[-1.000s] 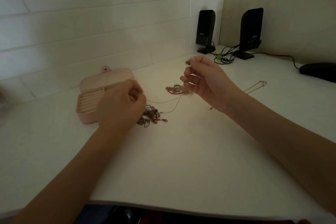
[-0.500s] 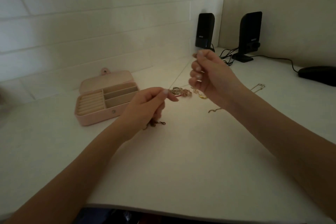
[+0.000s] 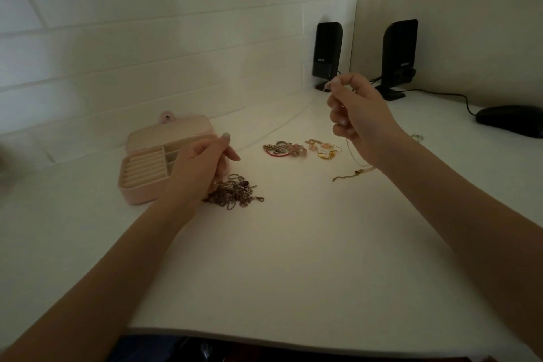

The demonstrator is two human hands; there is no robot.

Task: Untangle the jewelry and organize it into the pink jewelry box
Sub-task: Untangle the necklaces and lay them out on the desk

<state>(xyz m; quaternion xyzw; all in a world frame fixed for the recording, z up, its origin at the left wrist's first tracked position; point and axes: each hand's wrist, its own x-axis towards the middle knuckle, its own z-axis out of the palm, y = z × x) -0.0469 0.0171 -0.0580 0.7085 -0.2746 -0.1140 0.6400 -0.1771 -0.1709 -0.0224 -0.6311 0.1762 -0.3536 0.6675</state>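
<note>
1. Jewelry box, pink, sits open at the left of the white table, lid tipped back toward the brick wall; we see ridged ring rolls and small compartments inside.
2. Our left hand hovers just in front of the box, fingers curled, thumb and forefinger pinching one end of a thin chain.
3. Below that hand we see a dark tangle of chains lying on the table.
4. Farther right we find a beaded cluster and gold earrings, lying just beside each other.
5. Our right hand is raised, fingers curled, pinching the chain's other end; the strand sags between our hands.
6. A gold chain lies under our right wrist.
7. Two black speakers and a dark mouse stand at the back right.
</note>
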